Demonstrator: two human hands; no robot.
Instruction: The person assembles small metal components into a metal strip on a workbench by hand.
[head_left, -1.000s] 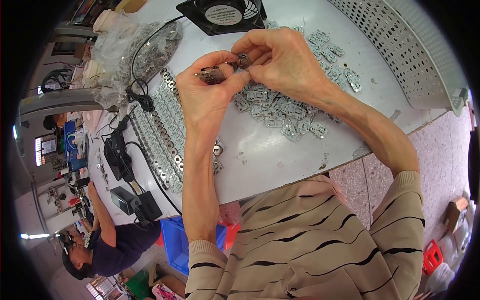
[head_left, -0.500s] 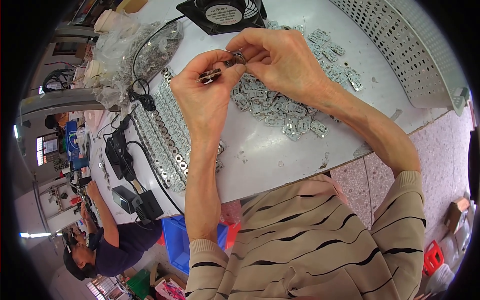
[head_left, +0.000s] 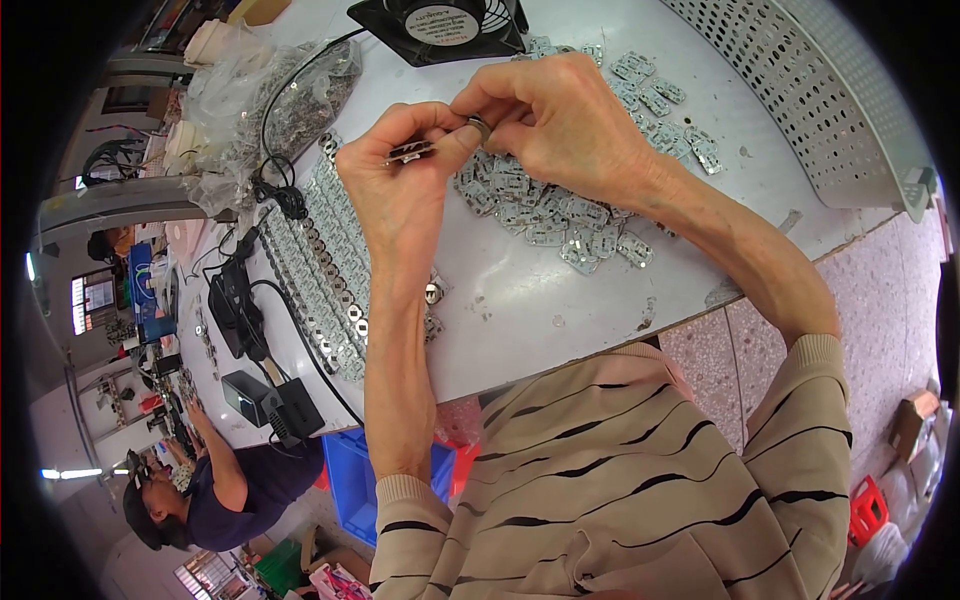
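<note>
Both my hands are raised over the near side of the white table, fingertips together. My left hand [head_left: 405, 165] is closed, with a thin metal plate [head_left: 409, 152] jutting from its palm side, seen nearly edge-on. A small curved metal piece [head_left: 480, 127] shows at the meeting fingertips, pinched by my left thumb and finger. My right hand [head_left: 570, 120] is closed against that same piece; its exact grip is partly hidden by its own fingers. Under and beside my right hand lies a loose heap of flat silvery metal plates [head_left: 585, 225].
Left of my forearm, rows of similar plates [head_left: 320, 270] lie side by side. A black fan [head_left: 440, 30] stands at the back, its cable running left past a plastic bag of parts [head_left: 300, 100]. A grey perforated basket [head_left: 800, 110] is at right. Black power adapters [head_left: 270, 400] sit far left, near a co-worker.
My hands have shifted slightly, and the plate in my left palm is turned flatter. The curved piece shows at a different angle. The co-worker's arm at far left has moved.
</note>
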